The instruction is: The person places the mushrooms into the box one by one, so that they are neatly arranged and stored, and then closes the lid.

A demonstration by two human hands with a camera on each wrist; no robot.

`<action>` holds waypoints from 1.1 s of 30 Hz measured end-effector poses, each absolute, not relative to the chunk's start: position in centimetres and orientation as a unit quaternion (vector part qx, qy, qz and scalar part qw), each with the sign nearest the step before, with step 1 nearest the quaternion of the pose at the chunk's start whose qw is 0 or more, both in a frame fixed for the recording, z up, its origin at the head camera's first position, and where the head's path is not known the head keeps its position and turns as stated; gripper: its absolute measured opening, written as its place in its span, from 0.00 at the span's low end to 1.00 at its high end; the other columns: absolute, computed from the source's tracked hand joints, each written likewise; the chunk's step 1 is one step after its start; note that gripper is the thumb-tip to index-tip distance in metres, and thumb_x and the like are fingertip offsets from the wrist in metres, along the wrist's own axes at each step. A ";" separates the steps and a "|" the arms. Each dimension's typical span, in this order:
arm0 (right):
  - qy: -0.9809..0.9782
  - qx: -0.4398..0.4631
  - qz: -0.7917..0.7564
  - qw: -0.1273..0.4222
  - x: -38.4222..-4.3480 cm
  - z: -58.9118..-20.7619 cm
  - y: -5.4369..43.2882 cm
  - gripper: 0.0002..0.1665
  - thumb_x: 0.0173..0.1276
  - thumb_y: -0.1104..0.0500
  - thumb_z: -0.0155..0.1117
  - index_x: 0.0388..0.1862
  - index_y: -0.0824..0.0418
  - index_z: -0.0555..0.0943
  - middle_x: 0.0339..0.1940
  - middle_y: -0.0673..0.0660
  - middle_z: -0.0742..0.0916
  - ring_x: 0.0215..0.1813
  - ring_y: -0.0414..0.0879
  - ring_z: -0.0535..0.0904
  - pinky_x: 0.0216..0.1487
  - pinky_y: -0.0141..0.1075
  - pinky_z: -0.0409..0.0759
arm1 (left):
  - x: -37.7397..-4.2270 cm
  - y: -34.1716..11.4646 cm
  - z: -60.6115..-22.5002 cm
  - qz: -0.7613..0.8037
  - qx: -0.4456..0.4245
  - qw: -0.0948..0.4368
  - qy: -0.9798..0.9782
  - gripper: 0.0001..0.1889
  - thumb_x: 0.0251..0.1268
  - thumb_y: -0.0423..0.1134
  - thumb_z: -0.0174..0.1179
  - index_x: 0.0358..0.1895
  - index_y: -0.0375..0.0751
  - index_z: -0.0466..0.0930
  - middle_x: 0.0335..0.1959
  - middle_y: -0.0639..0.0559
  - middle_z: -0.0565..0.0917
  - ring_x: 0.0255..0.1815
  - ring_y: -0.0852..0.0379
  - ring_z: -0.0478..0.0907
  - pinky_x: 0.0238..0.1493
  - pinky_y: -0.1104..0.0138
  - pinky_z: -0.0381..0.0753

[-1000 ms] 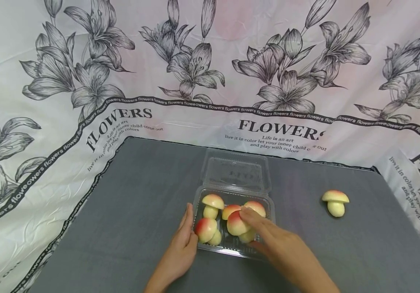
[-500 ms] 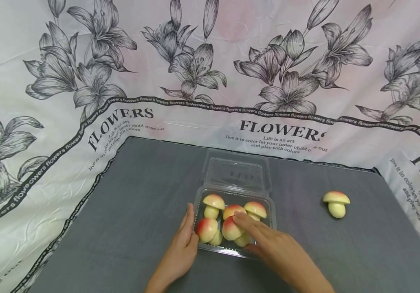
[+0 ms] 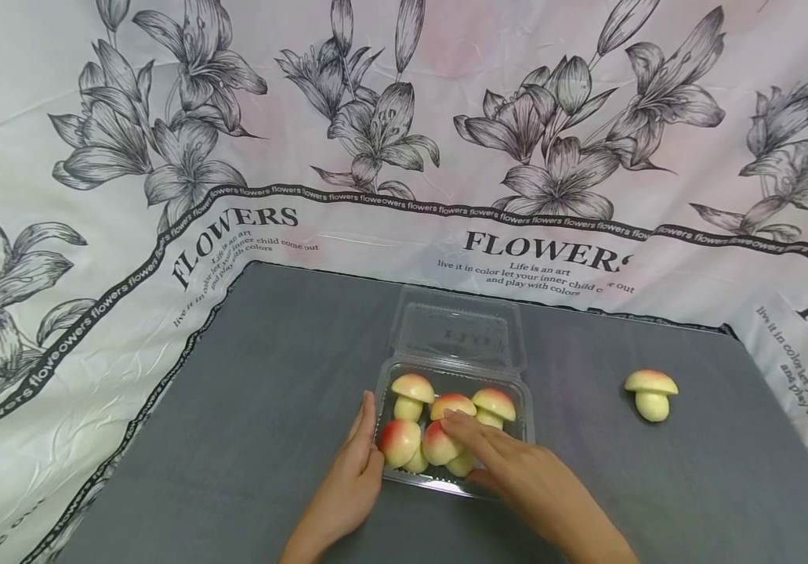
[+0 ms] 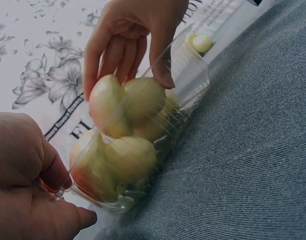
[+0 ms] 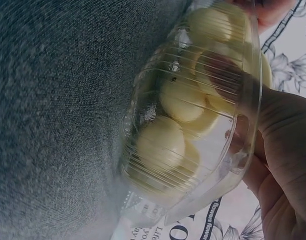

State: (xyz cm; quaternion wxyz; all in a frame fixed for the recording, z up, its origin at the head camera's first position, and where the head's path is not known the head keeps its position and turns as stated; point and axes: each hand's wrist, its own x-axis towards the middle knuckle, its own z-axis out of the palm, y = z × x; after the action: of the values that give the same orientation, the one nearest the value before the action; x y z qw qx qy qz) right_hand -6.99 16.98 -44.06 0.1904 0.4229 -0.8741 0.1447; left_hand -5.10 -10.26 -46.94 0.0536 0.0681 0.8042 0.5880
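A clear plastic clamshell box [image 3: 439, 487] holds several mushroom-shaped pieces with red-and-yellow caps and pale stems. My left hand [image 3: 349, 479] pinches the box's left rim between thumb and fingers, which the left wrist view shows closely. Inside the box, my right hand [image 3: 530, 482] holds a front mushroom-shaped piece [image 3: 439, 444], fingers over its cap and thumb [image 5: 222, 75] by its stem. To its left lies another mushroom-shaped piece [image 3: 398, 444]; behind it stand more, including one at the back left [image 3: 411, 388] and one at the back right [image 3: 494, 404].
The box's clear lid [image 3: 456, 333] lies folded back behind it. One more mushroom-shaped piece [image 3: 652, 395] lies on the grey tabletop [image 3: 277, 352] to the right. A white flower-printed cloth [image 3: 375, 227] hangs behind and along the sides.
My right hand has shifted the front mushroom-shaped piece leftward inside the box, up close to the left front one. My left hand has stayed at the box's left rim.
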 end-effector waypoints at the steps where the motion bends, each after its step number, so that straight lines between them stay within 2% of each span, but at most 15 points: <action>1: -0.873 0.424 0.144 0.191 -7.0 -44.1 17.0 0.63 0.46 0.58 0.90 0.82 0.53 0.69 0.75 0.47 0.80 0.58 0.42 0.88 0.45 0.38 0.87 | -5.1 -10.3 -46.9 0.587 0.069 0.053 0.805 0.40 0.79 0.24 0.41 0.87 0.43 0.36 0.89 0.45 0.41 0.87 0.50 0.39 0.78 0.73 0.40; 6: -0.870 0.431 0.135 0.196 -7.3 -44.2 16.8 0.61 0.48 0.58 0.89 0.82 0.54 0.69 0.76 0.47 0.79 0.61 0.43 0.86 0.47 0.39 0.87 | -5.1 -10.2 -46.9 0.587 0.068 0.056 0.805 0.40 0.78 0.24 0.41 0.87 0.44 0.36 0.89 0.45 0.41 0.87 0.52 0.39 0.79 0.70 0.40; 13: -0.867 0.439 0.126 0.200 -7.7 -44.3 16.7 0.60 0.50 0.57 0.88 0.82 0.56 0.68 0.75 0.49 0.80 0.64 0.45 0.85 0.51 0.40 0.87 | -5.0 -10.2 -46.9 0.590 0.073 0.053 0.802 0.40 0.79 0.24 0.41 0.87 0.44 0.36 0.89 0.45 0.41 0.87 0.51 0.39 0.76 0.78 0.38; 17: -0.863 0.443 0.131 0.207 -7.8 -44.3 16.6 0.61 0.48 0.56 0.88 0.82 0.57 0.69 0.74 0.50 0.82 0.62 0.45 0.86 0.48 0.40 0.88 | -5.1 -10.2 -46.9 0.594 0.078 0.046 0.799 0.39 0.78 0.23 0.41 0.87 0.42 0.37 0.89 0.43 0.41 0.88 0.48 0.38 0.78 0.72 0.39; 24: -0.873 0.434 0.130 0.181 -7.6 -44.4 16.8 0.61 0.51 0.56 0.87 0.83 0.56 0.67 0.76 0.47 0.80 0.63 0.42 0.85 0.50 0.38 0.87 | -5.0 -10.2 -46.8 0.589 0.072 0.050 0.803 0.40 0.79 0.24 0.41 0.87 0.43 0.36 0.89 0.45 0.41 0.87 0.50 0.39 0.77 0.77 0.39; 27: -0.873 0.434 0.129 0.178 -7.6 -44.4 16.8 0.62 0.52 0.57 0.87 0.84 0.56 0.66 0.77 0.46 0.79 0.61 0.41 0.86 0.50 0.37 0.87 | -5.0 -10.2 -46.8 0.587 0.072 0.050 0.805 0.40 0.79 0.24 0.41 0.87 0.44 0.37 0.89 0.44 0.41 0.87 0.49 0.39 0.78 0.75 0.39; 33: -0.865 0.446 0.126 0.193 -7.6 -44.5 17.0 0.62 0.51 0.58 0.87 0.84 0.57 0.66 0.76 0.48 0.80 0.56 0.40 0.88 0.46 0.36 0.87 | -5.0 -10.2 -46.9 0.581 0.061 0.058 0.809 0.40 0.79 0.25 0.41 0.87 0.45 0.36 0.89 0.46 0.41 0.87 0.51 0.39 0.81 0.63 0.42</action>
State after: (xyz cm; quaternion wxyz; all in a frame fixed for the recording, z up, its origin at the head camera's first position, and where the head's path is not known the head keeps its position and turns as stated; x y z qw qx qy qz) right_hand -7.58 17.04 -44.54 0.1935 0.4460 -0.8648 0.1255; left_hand -5.04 -10.15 -46.86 0.0581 0.0614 0.8095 0.5810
